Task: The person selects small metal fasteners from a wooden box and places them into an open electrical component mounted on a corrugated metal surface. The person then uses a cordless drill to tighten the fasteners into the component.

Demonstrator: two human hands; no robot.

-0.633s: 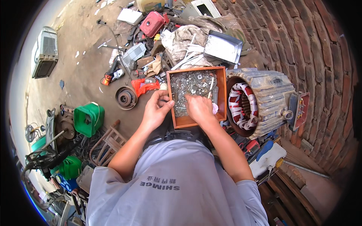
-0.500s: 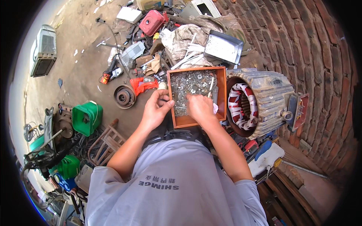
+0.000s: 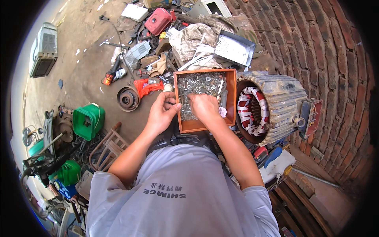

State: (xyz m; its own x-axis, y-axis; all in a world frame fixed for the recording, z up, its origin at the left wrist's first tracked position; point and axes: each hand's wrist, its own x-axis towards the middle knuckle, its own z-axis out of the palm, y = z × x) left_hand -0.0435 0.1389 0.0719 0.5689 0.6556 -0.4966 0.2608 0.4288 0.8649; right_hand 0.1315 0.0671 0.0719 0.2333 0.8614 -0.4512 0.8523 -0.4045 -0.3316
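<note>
An orange-brown box (image 3: 193,125) full of loose nuts, washers and bolts (image 3: 201,82) rests in front of me, beside a large electric motor stator (image 3: 276,98). My right hand (image 3: 203,108) is inside the box, its fingertips pressed down into the metal parts; whether it grips one is hidden. At the box's left rim my left hand (image 3: 162,112) has thumb and fingers pinched together on what looks like a small metal part.
The stator's red and white windings (image 3: 252,108) face the box. A brick wall (image 3: 327,59) curves on the right. Scrap, a red tank (image 3: 158,19), a pulley (image 3: 127,98), a green container (image 3: 87,120) and a blue-handled tool (image 3: 272,156) lie around.
My right hand slid a little farther up and left through the hardware. The left hand stays pinched at the box's left rim. The view shifted slightly.
</note>
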